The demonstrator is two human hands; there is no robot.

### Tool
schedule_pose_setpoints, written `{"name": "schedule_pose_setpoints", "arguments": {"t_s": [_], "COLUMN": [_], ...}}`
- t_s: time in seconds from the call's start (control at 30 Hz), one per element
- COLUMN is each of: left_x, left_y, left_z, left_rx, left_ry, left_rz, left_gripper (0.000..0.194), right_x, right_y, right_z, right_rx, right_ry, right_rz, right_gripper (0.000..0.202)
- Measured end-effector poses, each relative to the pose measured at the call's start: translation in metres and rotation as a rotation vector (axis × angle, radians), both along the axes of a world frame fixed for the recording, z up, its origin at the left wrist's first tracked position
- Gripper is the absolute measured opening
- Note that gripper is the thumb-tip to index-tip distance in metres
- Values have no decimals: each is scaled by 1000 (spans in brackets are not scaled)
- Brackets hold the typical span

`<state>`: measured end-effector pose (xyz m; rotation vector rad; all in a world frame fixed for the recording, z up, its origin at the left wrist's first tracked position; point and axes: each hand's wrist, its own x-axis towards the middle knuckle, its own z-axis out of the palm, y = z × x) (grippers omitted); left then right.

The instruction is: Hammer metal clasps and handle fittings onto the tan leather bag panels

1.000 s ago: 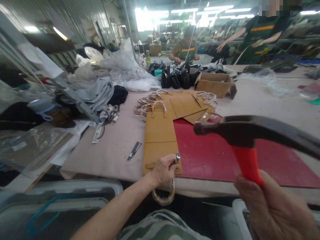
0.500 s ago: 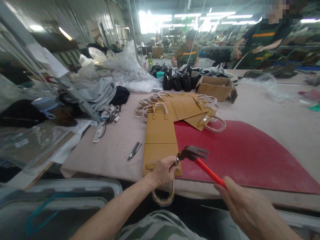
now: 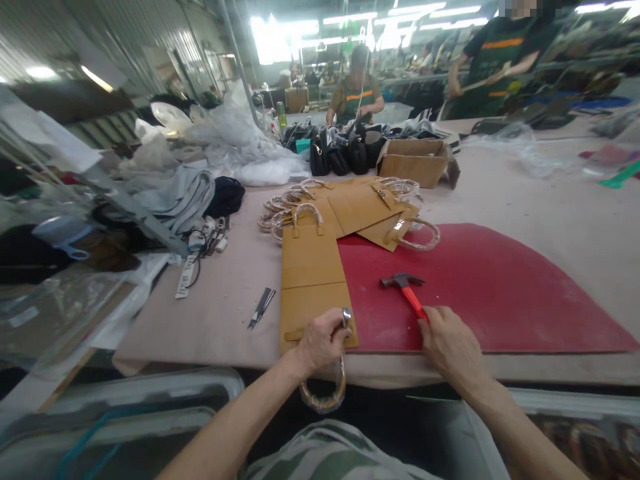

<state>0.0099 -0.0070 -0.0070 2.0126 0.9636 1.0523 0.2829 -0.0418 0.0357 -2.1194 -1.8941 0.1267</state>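
Note:
In the head view, my left hand (image 3: 323,339) is closed around a small metal tool (image 3: 346,317) with a round shiny top, over the lower end of a tan leather panel (image 3: 313,267). A wrapped ring handle (image 3: 325,402) hangs from that panel past the table edge. My right hand (image 3: 450,340) grips the red handle of a hammer (image 3: 403,281), whose head is over the red mat (image 3: 480,287). Behind, more tan panels (image 3: 357,203) with wrapped handles lie overlapping.
Small scissors (image 3: 261,308) lie left of the panel. Farther back are black bags (image 3: 339,157), a cardboard box (image 3: 417,162) and plastic wrap (image 3: 230,147). A grey bin (image 3: 150,393) stands below the table at left. Two people are across the table.
The hammer has moved down and away from the metal tool, to the right over the red mat, with my right hand. My left hand still holds the tool on the panel. The view has shifted slightly.

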Motion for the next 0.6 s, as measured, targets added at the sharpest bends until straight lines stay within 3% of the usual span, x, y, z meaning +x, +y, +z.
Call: {"name": "schedule_pose_setpoints", "arguments": {"t_s": [0.1,0.2,0.3,0.43,0.5,0.6], "left_x": [-1,-1,2,-4,-19,-63], "left_y": [-3,-6,-4,10,21,35], "left_z": [1,1,0,5,11,22], "left_rx": [-5,-11,-122,-422,-450,-365], "left_ry": [17,18,-56,-356,-430,-278], "left_rz": [16,1,57,324,390,552], "left_gripper": [13,13,11,23,30,33], "right_x": [-37,-77,-101,-103,-101,-99], "right_y": [1,-3,-7,-8,-7,-7], "right_z": [-11,-27,-42,-46,-44,-43], "right_rx": [217,212,153,105,87,89], "right_ry": [33,137,122,117,115,115], "right_rz": [243,445,476,464,464,460], "right_gripper": [37,46,51,52,51,52]}}
